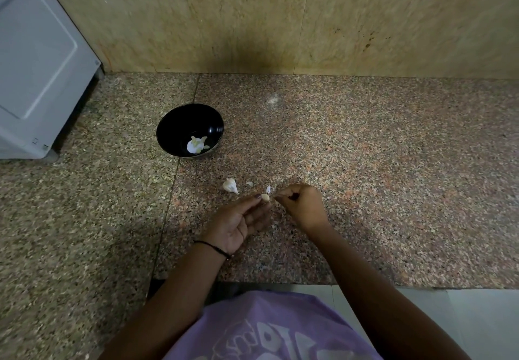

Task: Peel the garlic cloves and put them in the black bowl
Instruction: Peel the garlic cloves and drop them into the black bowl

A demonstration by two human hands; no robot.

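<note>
Garlic clove (265, 197) is pinched in the fingertips of the left hand (238, 225), palm up, over the speckled counter (365, 149). The right hand (302, 205) has curled fingers right next to the clove (I cannot tell if they pinch the white skin (268, 189) there). The black bowl (174, 124) sits farther back on the left with pale garlic bits (196, 145) inside. A garlic chunk (230, 185) lies in between.

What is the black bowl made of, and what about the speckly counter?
The black bowl looks like glossy plastic or glazed ceramic; its smooth inside shines faintly, so I can't tell which. The counter looks like polished granite: pink, grey and black speckles, with a straight seam between slabs.
</note>
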